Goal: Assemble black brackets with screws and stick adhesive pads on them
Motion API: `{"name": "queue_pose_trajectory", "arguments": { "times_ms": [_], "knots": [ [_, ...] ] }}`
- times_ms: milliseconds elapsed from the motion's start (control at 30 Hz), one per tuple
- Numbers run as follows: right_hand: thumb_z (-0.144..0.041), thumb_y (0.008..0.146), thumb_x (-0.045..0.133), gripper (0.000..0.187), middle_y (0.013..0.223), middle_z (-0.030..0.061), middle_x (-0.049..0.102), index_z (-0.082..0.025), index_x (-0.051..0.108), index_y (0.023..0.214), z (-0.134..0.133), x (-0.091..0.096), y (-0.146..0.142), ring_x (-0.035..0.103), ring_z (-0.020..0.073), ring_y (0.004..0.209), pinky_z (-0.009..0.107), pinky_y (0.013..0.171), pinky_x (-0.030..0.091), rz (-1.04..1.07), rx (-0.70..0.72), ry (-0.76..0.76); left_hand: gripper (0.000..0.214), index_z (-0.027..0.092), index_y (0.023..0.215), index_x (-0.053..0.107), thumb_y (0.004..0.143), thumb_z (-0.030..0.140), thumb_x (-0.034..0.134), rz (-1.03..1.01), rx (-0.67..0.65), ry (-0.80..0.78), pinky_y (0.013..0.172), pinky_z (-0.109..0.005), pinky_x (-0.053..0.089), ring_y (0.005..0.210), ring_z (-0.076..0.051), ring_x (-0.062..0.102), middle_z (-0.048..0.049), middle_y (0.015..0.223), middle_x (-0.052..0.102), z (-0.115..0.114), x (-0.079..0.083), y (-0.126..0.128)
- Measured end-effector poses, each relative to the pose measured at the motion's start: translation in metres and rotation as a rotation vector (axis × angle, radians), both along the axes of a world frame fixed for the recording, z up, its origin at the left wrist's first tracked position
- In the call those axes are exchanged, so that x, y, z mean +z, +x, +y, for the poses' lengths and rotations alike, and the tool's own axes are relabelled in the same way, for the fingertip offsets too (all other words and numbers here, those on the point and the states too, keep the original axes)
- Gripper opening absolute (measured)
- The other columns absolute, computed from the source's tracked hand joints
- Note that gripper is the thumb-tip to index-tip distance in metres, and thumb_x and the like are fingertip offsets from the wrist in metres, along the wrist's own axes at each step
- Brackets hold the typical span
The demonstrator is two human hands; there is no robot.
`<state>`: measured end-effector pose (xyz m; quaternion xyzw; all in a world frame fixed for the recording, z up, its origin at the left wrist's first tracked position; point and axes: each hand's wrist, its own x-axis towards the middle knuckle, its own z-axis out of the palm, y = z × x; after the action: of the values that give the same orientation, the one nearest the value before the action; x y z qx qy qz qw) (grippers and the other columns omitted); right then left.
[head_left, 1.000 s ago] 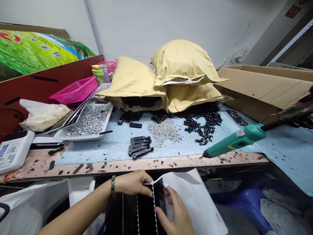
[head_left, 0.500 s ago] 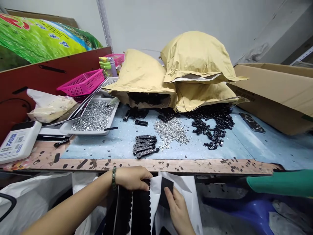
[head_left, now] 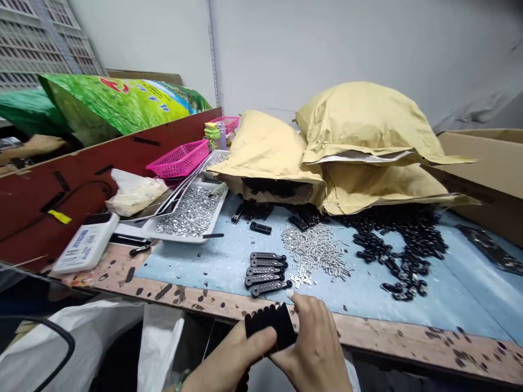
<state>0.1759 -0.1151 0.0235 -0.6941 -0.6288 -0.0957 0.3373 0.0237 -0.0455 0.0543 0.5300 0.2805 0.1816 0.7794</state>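
In the head view, my left hand [head_left: 241, 351] is closed on a black strip [head_left: 270, 325] with a scalloped edge, the thumb pressed across its front. Close against the strip's right side is my right hand [head_left: 316, 340], with curled fingers and its thumb at the strip's lower corner. A tiny white bit [head_left: 290, 293] shows by its index fingertip; what it is I cannot make out. Just beyond the hands, several black perforated levers [head_left: 267, 272] lie stacked side by side on the blue mat [head_left: 180, 272]. Small silver pins [head_left: 316, 247] are heaped right of them.
A tray [head_left: 214, 220] of silver parts, a pink basket [head_left: 180, 158] and a white box [head_left: 85, 242] stand left. Yellow paper sacks [head_left: 368, 120] fill the back, with black small parts [head_left: 400, 245] before them. A cardboard box [head_left: 486, 163] is at right.
The view has swung left. Both hands have come up to the bench edge, the black strip now between them. The white sheets and the green sleeve at right have left view.
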Motion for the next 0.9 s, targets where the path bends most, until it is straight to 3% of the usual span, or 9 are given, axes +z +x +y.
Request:
{"name": "queue_pose_trajectory", "arguments": {
  "times_ms": [67, 133, 267, 400, 533, 667, 767, 900],
  "knots": [
    [-0.039, 0.074, 0.063, 0.069, 0.103, 0.0146, 0.057, -0.018, 0.038, 0.134, 0.007, -0.005, -0.003, 0.056, 0.0325, 0.089, 0.048, 0.073, 0.05, -0.044, 0.074, -0.068, 0.059, 0.022, 0.127, 0.054, 0.078, 0.054, 0.061, 0.063, 0.23, 0.015, 0.106, -0.044, 0.034, 0.123, -0.029, 0.048, -0.0088, 0.13, 0.057, 0.003, -0.013, -0.001],
    [-0.04, 0.079, 0.059, 0.068, 0.107, 0.0144, 0.056, -0.019, 0.033, 0.139, 0.009, -0.006, 0.001, 0.058, 0.0296, 0.089, 0.04, 0.069, 0.053, 0.009, 0.162, -0.122, 0.054, 0.023, 0.127, 0.053, 0.08, 0.048, 0.062, 0.146, 0.327, 0.113, 0.107, -0.043, 0.034, 0.122, -0.028, 0.048, -0.0077, 0.128, 0.058, 0.008, -0.02, -0.007],
    [-0.033, 0.091, 0.047, 0.042, 0.107, 0.0133, 0.052, -0.023, 0.043, 0.131, 0.014, 0.012, 0.008, 0.06, 0.0212, 0.082, 0.03, 0.062, 0.052, 0.194, 0.22, -0.163, 0.027, 0.028, 0.112, 0.063, 0.086, 0.033, 0.058, 0.292, 0.169, 0.506, 0.105, -0.042, 0.036, 0.121, -0.026, 0.047, -0.0035, 0.129, 0.055, 0.017, -0.019, -0.022],
    [-0.029, 0.093, 0.043, 0.019, 0.1, 0.0093, 0.055, -0.022, 0.06, 0.089, 0.028, 0.023, 0.008, 0.057, 0.0174, 0.073, 0.029, 0.06, 0.05, 0.254, 0.376, -0.234, 0.024, 0.025, 0.091, 0.07, 0.092, 0.027, 0.046, 0.364, 0.078, 0.863, 0.101, -0.041, 0.038, 0.121, -0.026, 0.044, -0.0045, 0.127, 0.055, 0.025, -0.02, -0.032],
    [-0.037, 0.089, 0.05, 0.028, 0.085, 0.0051, 0.053, -0.02, 0.056, 0.067, 0.044, 0.009, 0.021, 0.053, 0.0137, 0.062, 0.025, 0.05, 0.045, 0.637, 0.199, -0.259, 0.025, 0.028, 0.103, 0.068, 0.092, 0.022, 0.046, 0.496, 0.108, 1.161, 0.1, -0.044, 0.034, 0.122, -0.027, 0.04, -0.0022, 0.131, 0.054, 0.037, -0.033, -0.042],
    [-0.046, 0.077, 0.063, 0.034, 0.085, 0.0071, 0.054, -0.019, 0.057, 0.056, 0.062, -0.007, 0.033, 0.055, 0.0188, 0.072, 0.028, 0.056, 0.046, 0.883, 0.047, -0.3, 0.04, 0.025, 0.124, 0.056, 0.086, 0.016, 0.053, 0.443, 0.081, 1.491, 0.097, -0.042, 0.025, 0.116, -0.027, 0.045, -0.0017, 0.127, 0.059, 0.046, -0.044, -0.041],
    [-0.044, 0.073, 0.065, 0.033, 0.087, 0.008, 0.055, -0.018, 0.058, 0.054, 0.072, -0.014, 0.031, 0.055, 0.0203, 0.076, 0.03, 0.063, 0.045, 0.918, 0.029, -0.343, 0.036, 0.021, 0.125, 0.055, 0.09, 0.016, 0.051, 0.424, 0.084, 1.591, 0.1, -0.04, 0.016, 0.111, -0.023, 0.049, -0.0004, 0.123, 0.063, 0.051, -0.049, -0.032],
    [-0.044, 0.073, 0.065, 0.033, 0.085, 0.0076, 0.054, -0.019, 0.057, 0.054, 0.078, -0.016, 0.027, 0.054, 0.0209, 0.077, 0.03, 0.062, 0.043, 0.923, 0.025, -0.363, 0.029, 0.02, 0.123, 0.057, 0.097, 0.019, 0.043, 0.423, 0.052, 1.608, 0.101, -0.038, 0.013, 0.111, -0.02, 0.05, 0.0002, 0.12, 0.065, 0.055, -0.05, -0.026]
  ]
}}
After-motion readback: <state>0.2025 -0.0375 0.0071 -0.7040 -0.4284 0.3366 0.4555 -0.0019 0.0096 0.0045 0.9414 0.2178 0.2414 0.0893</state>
